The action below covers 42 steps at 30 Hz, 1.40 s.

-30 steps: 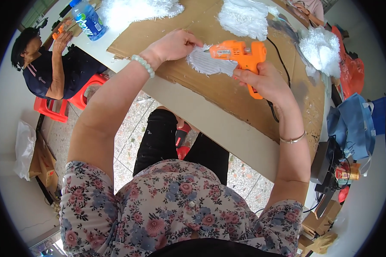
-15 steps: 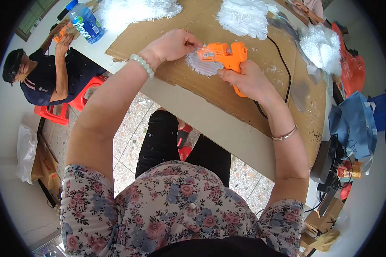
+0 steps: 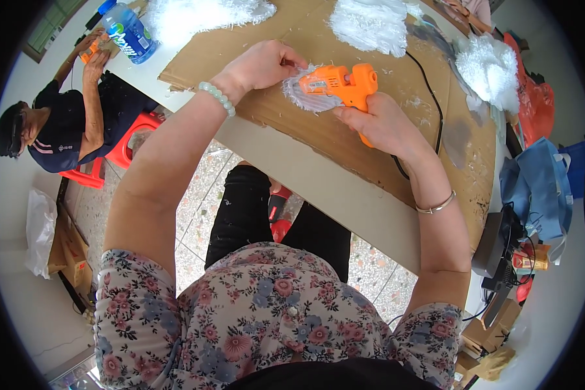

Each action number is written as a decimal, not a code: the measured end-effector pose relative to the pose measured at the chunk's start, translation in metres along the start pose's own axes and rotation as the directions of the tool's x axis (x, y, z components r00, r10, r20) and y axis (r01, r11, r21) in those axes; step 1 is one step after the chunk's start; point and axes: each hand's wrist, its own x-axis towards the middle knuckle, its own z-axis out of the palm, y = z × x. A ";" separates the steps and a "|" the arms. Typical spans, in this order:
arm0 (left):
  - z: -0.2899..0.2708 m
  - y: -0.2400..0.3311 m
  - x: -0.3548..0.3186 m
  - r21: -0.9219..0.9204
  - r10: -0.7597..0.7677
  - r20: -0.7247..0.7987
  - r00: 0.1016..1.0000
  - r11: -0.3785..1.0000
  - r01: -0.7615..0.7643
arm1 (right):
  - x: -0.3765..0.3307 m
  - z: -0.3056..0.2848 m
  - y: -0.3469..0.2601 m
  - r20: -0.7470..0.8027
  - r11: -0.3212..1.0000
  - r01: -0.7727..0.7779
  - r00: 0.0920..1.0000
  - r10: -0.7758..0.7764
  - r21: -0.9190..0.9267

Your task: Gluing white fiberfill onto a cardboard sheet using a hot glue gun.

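**Glue gun meets white piece on the cardboard**

The right hand (image 3: 385, 123) is wrapped around the grip of the orange glue gun (image 3: 341, 83), fingers closed on it, nozzle pointing left onto a small white fringed piece (image 3: 300, 97). The left hand (image 3: 263, 64) pinches the piece's upper edge between fingertips and thumb, pressing it to the cardboard (image 3: 344, 140) that covers the table. The piece lies near the cardboard's front edge, directly under the gun.

Likely hazards: the left fingertips sit just beside the nozzle, so hot glue or the tip could probably burn them if either hand slips. The black cord (image 3: 435, 97) trails behind the gun across the cardboard and loops back past the right wrist; a tug there could drag the gun off line.

Room to move: bare cardboard lies to the right and toward the front edge. White fluffy heaps (image 3: 370, 26) crowd the far side, with a blue bottle (image 3: 129, 31) at far left. Another person (image 3: 65, 127) works at the left end, well apart.
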 end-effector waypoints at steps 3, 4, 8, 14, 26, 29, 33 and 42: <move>0.000 0.000 0.000 0.003 0.003 0.003 1.000 1.000 -0.003 | -0.002 0.000 0.001 -0.021 1.000 0.018 1.000 -0.017 0.024; 0.000 0.000 0.000 -0.012 -0.001 0.003 1.000 1.000 0.001 | -0.002 -0.001 0.001 -0.014 1.000 0.018 1.000 -0.018 0.007; -0.001 0.005 -0.001 0.028 -0.007 -0.005 1.000 1.000 0.007 | -0.005 -0.004 0.001 0.015 1.000 0.014 1.000 -0.014 -0.011; 0.000 0.004 0.001 0.016 -0.018 -0.007 1.000 1.000 0.018 | -0.010 -0.012 0.005 0.058 0.998 -0.058 0.997 0.059 -0.019; -0.001 0.024 0.001 0.199 -0.067 -0.091 0.994 0.976 0.084 | -0.036 -0.071 0.007 -0.009 0.932 0.088 0.996 -0.091 0.352; 0.003 0.028 0.005 0.213 -0.067 -0.090 0.994 0.973 0.085 | -0.033 -0.064 0.011 -0.139 0.833 0.165 0.984 -0.106 0.528; 0.007 0.024 0.004 0.188 -0.024 -0.135 0.991 0.981 0.049 | -0.012 -0.037 0.014 -0.269 0.676 0.215 0.963 -0.026 0.705; 0.011 0.021 0.006 0.013 -0.183 -0.217 0.959 0.982 0.190 | -0.001 -0.012 0.025 -0.235 0.682 0.121 0.969 0.076 0.721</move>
